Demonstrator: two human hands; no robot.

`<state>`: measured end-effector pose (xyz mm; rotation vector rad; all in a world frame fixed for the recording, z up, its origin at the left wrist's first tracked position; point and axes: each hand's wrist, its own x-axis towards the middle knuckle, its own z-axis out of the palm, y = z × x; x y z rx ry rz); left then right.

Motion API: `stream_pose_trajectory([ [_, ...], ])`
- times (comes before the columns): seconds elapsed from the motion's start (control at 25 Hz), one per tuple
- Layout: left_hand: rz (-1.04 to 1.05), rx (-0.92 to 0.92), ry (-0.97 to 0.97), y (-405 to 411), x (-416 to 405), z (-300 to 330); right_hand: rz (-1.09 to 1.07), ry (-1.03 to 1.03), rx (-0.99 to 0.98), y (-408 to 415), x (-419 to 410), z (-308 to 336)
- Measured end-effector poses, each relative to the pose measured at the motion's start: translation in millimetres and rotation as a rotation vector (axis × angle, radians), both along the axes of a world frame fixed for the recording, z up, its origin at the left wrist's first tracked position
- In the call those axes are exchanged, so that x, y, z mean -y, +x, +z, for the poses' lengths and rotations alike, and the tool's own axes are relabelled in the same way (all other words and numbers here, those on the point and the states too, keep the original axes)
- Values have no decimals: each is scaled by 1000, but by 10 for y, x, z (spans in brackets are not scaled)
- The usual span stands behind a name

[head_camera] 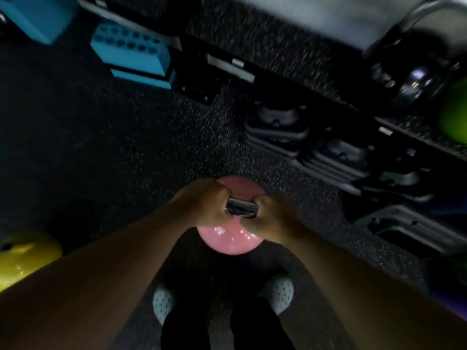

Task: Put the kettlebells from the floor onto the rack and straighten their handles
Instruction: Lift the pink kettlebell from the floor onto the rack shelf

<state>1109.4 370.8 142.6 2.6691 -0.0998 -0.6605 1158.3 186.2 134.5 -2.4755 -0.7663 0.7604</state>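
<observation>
Both hands, left (202,203) and right (271,215), clench the pink kettlebell (227,238) handle (241,209); best lifted close, level.

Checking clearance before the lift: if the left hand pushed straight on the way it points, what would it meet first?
The right hand, gripping the same handle of the pink kettlebell as the left hand; depth looks shared.

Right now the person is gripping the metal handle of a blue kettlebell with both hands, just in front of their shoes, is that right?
Not quite: the kettlebell is pink, not blue. The head view shows the left hand and right hand both closed on its metal handle, just in front of the shoes.
</observation>
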Motion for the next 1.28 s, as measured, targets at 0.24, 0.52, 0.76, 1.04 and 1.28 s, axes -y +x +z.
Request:
stream_pose_trajectory([
  [0.24,-55,345,113,1148,-182,753,-51,87,400,1044,-139,626],
  [0.52,-138,372,142,2573,-590,1167,-73,152,500,2367,-520,1022],
  [0.76,-202,577,169,3571,-1090,1306,-230,181,623,3229,-1059,1086],
  [1.04,-112,634,127,4158,-1418,1084,-276,165,609,3777,-1432,1120],
  [1.28,-38,560,10,4459,-1384,1099,-347,144,563,4029,-1469,1150],
])
